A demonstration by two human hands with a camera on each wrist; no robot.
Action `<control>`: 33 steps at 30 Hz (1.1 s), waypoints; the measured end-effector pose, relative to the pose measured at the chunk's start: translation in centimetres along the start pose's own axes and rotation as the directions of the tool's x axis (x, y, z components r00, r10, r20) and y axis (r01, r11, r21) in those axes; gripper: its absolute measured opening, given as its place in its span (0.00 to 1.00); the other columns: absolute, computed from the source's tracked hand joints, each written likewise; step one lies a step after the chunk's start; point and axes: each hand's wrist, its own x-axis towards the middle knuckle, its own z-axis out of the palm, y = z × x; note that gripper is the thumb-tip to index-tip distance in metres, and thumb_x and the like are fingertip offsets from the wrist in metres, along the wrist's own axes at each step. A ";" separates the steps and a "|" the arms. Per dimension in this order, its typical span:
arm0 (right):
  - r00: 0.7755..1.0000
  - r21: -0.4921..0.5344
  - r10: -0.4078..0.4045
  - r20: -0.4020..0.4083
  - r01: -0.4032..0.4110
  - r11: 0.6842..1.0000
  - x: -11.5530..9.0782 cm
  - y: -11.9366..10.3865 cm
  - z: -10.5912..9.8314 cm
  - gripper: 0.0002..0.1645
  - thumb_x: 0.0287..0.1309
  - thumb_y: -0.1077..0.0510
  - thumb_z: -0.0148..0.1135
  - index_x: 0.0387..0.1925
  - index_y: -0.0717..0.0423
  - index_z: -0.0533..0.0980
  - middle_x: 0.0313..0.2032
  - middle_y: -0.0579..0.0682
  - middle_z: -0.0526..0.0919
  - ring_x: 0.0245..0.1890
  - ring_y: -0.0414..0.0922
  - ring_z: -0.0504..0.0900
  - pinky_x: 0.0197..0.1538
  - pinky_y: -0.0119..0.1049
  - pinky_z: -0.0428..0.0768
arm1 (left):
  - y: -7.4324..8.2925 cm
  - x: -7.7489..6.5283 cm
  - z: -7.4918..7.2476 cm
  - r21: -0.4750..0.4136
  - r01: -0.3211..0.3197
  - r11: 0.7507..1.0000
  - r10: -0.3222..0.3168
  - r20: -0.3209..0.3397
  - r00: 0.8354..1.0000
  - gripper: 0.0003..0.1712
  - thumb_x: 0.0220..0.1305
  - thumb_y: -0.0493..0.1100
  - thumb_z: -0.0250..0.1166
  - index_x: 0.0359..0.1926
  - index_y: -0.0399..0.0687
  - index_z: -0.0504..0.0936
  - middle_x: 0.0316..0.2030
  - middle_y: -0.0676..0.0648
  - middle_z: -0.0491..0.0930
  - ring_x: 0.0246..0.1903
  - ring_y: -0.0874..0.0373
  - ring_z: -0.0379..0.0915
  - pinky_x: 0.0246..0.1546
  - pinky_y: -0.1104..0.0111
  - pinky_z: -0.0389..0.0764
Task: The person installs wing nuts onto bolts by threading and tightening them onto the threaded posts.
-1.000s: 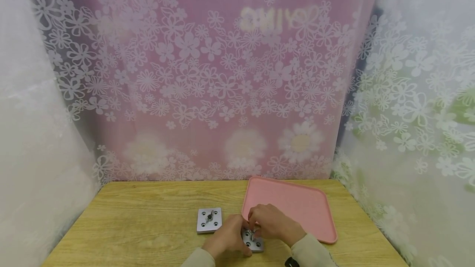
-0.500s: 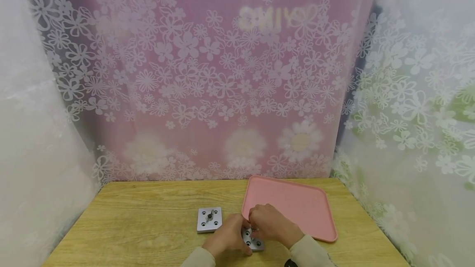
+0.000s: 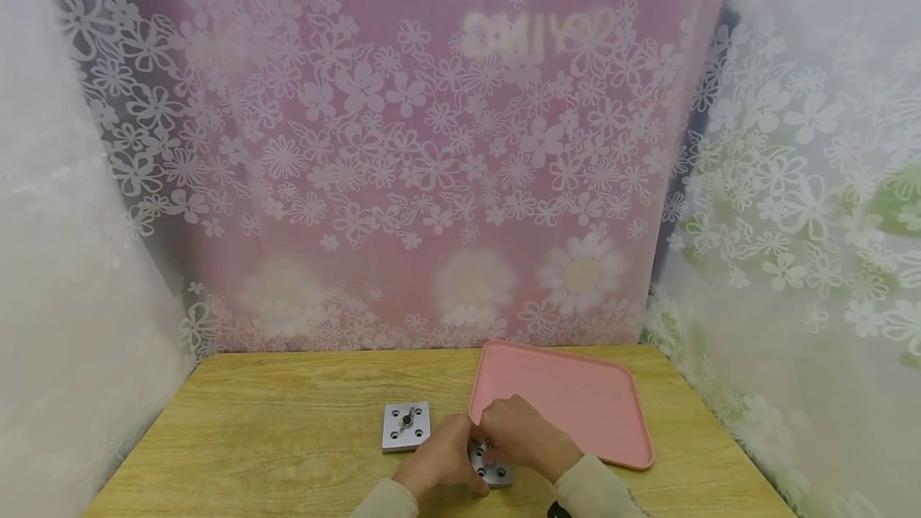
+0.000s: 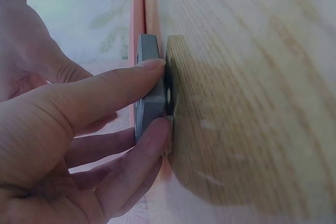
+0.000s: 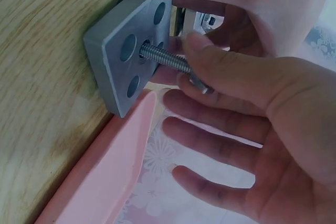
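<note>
A square silver metal plate (image 5: 118,59) with several holes stays at the table surface, close to the tray. My left hand (image 3: 444,454) grips this plate by its edges, thumb and fingers on opposite sides in the left wrist view. From the plate's middle hole sticks a threaded wing bolt (image 5: 168,59); its head is mostly covered by fingers. My right hand (image 3: 528,440) pinches the head between thumb and forefinger, the other fingers spread loosely. Left of the hands lies a second metal plate (image 3: 392,440) with a winged, black-centred fastener (image 3: 407,420) at its middle.
A pink tray (image 3: 576,390) lies at the right back of the wooden table (image 3: 288,422), just beyond my right hand. Flowered curtains (image 3: 432,182) hang behind the table and along both sides.
My right hand has turned slightly about the bolt, and the bolt's head has become more covered by the fingers. The left hand and plate keep their place.
</note>
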 end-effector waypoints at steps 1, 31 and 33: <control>1.000 -0.001 0.013 0.003 -0.013 1.000 0.0 -0.1 0.1 0.15 0.44 0.46 0.83 0.21 0.45 0.82 0.19 0.38 0.78 0.20 0.33 0.72 0.27 0.31 0.73 | 0.0 0.0 0.0 -0.001 -0.002 1.000 0.002 0.000 1.000 0.25 0.28 0.39 0.90 0.32 0.50 0.88 0.27 0.61 0.84 0.30 0.71 0.72 0.36 0.76 0.76; 1.000 0.292 -0.012 0.018 0.006 0.956 -0.6 0.2 0.1 0.07 0.48 0.56 0.81 0.29 0.49 0.87 0.23 0.37 0.86 0.20 0.27 0.72 0.27 0.23 0.72 | -0.1 -0.1 0.0 -0.050 0.002 0.999 -0.002 -0.011 1.000 0.23 0.27 0.37 0.90 0.30 0.49 0.90 0.24 0.60 0.85 0.25 0.72 0.67 0.31 0.77 0.72; 1.000 0.293 -0.006 0.016 0.001 0.956 -0.7 0.2 -0.1 0.07 0.47 0.58 0.81 0.28 0.49 0.87 0.22 0.37 0.85 0.19 0.27 0.70 0.26 0.23 0.71 | -0.1 -0.1 0.0 -0.037 -0.003 0.999 0.002 -0.020 1.000 0.23 0.26 0.38 0.90 0.29 0.50 0.90 0.24 0.59 0.85 0.26 0.72 0.67 0.31 0.77 0.72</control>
